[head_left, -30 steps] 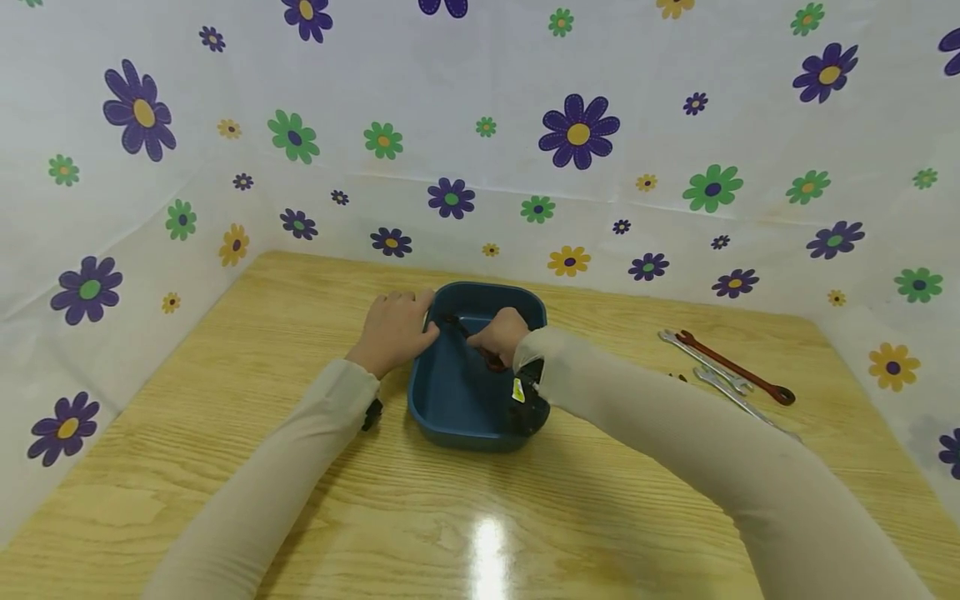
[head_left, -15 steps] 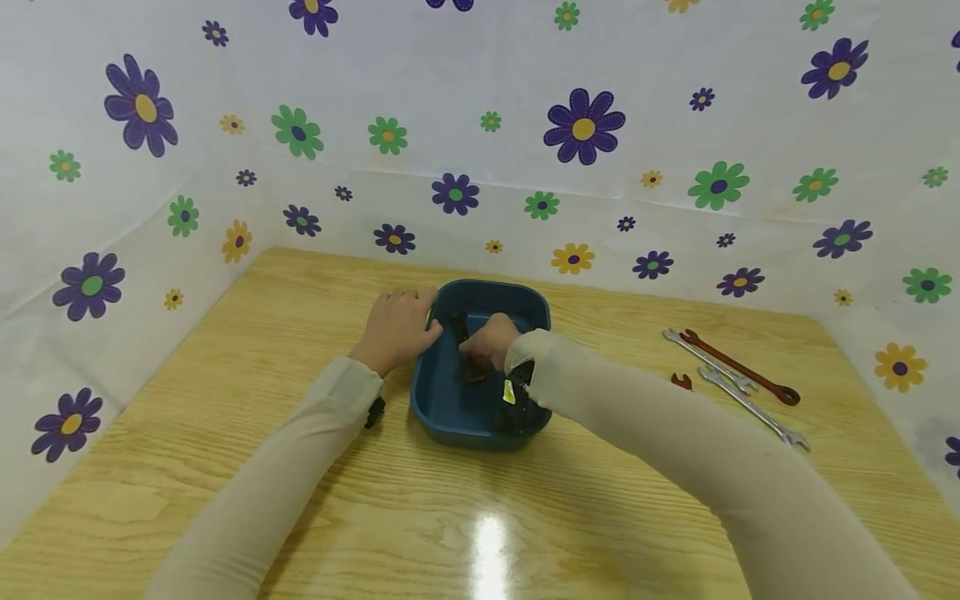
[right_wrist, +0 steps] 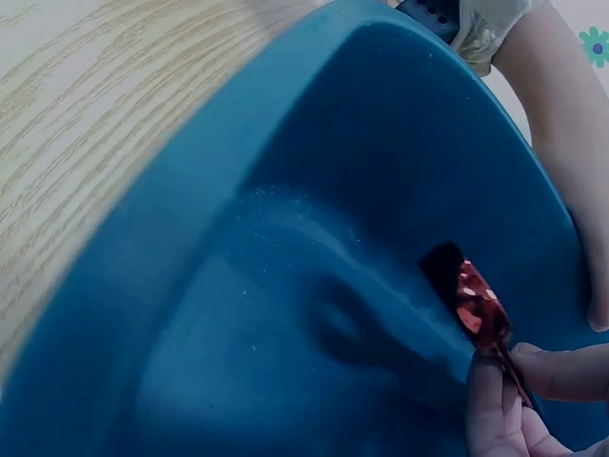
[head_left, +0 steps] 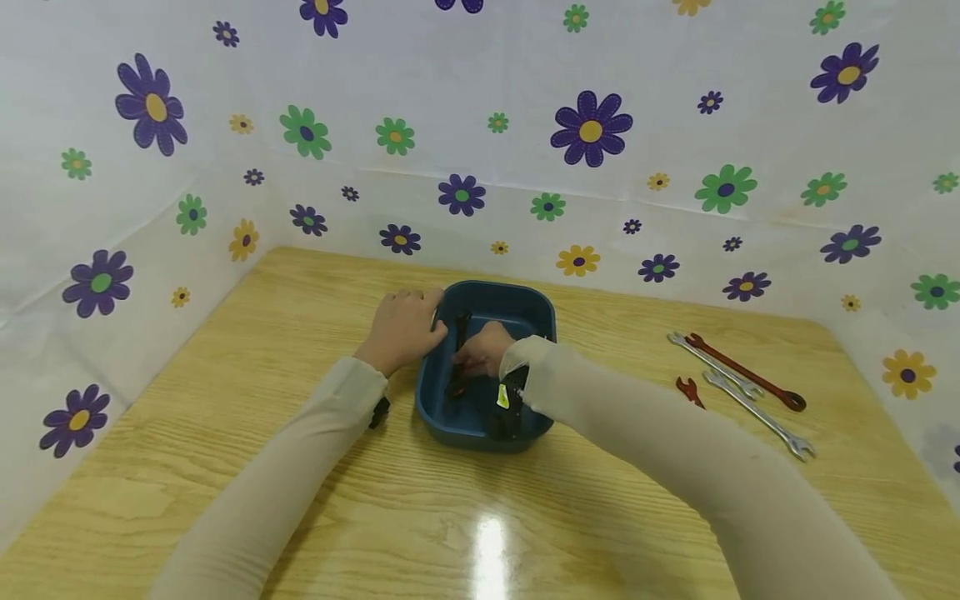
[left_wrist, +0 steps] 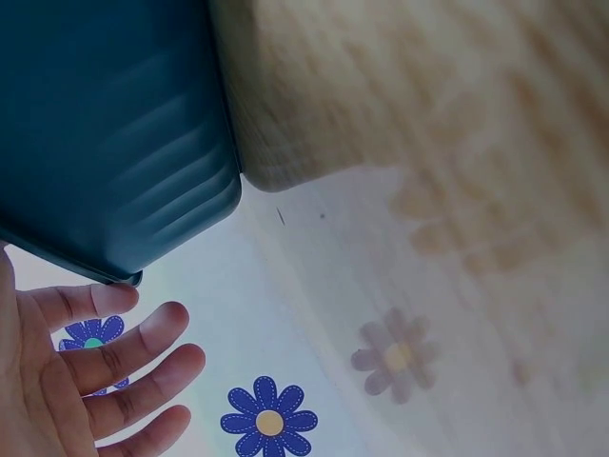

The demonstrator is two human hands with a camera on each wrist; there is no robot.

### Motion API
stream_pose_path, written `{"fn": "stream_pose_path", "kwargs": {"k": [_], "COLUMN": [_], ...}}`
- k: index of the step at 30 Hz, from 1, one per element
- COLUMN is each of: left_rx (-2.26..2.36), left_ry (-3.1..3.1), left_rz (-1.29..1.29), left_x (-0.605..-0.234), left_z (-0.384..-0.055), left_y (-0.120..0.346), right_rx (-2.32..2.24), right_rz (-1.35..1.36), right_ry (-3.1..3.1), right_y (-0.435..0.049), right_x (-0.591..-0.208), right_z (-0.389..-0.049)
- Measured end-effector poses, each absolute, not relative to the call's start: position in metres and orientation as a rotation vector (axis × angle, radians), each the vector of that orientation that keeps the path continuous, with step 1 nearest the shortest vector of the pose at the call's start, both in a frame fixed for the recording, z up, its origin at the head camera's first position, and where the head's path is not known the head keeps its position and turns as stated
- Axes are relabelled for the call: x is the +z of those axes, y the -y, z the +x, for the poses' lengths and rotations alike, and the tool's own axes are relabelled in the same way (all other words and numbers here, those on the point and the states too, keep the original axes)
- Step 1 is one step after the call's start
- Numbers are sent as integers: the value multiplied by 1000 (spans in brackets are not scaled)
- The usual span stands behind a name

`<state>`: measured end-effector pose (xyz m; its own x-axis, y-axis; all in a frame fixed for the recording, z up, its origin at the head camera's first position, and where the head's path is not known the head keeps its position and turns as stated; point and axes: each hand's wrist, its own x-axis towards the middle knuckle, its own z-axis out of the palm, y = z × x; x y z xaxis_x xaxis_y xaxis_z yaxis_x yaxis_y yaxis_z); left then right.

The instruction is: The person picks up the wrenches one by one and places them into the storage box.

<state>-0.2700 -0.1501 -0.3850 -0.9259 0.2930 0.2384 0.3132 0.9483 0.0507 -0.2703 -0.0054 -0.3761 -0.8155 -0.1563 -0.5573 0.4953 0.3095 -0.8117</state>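
A deep blue bin (head_left: 480, 440) stands on the table. My left hand (head_left: 405, 329) rests on its left rim; in the left wrist view the fingers (left_wrist: 143, 343) are loosely spread beside the bin's outer wall. Reaching inside, my right hand (head_left: 486, 346) pinches a reddish-brown wrench (right_wrist: 473, 303) between thumb and fingers. The wrench's ring end sticks out past the fingertips in the right wrist view, and its shadow falls on the bin floor. From the head, the wrench runs lengthwise close to the bin's left wall, its middle partly covered by the hand.
To the right lie a silver wrench (head_left: 705, 357), a long reddish-brown wrench (head_left: 742, 371) and another silver wrench (head_left: 765, 418). A short red wrench (head_left: 688, 390) is partly hidden by the right sleeve (head_left: 637, 400). A flowered cloth (head_left: 450, 125) hangs behind the table.
The wrench in my right hand has turned from slanting across the bin to lying along its left wall. That hand shifted slightly left and nearer; the left hand stayed on the rim.
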Motion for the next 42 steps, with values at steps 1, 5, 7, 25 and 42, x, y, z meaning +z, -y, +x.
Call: {"fn": "stream_pose_path", "kwargs": {"k": [1, 5, 7, 25, 42], "left_rx": [-134, -144, -144, -130, -153], "left_ry": [2874, 2873, 2871, 2872, 2870], "left_rz": [-454, -458, -460, -459, -447], "left_x": [-385, -385, -386, -387, -385], "left_z": [-270, -271, -271, -272, -270], "left_y": [150, 148, 148, 147, 149], "right_rx": [-1545, -1544, -1538, -1538, -1428], "right_rz": [303, 308, 303, 282, 144], "right_ry": [-2029, -2023, -2031, -2009, -2035], "right_y": [6, 8, 8, 14, 7], "right_x": [-377, -380, -380, -382, -371], "right_z": [-270, -270, -269, -264, -266]}}
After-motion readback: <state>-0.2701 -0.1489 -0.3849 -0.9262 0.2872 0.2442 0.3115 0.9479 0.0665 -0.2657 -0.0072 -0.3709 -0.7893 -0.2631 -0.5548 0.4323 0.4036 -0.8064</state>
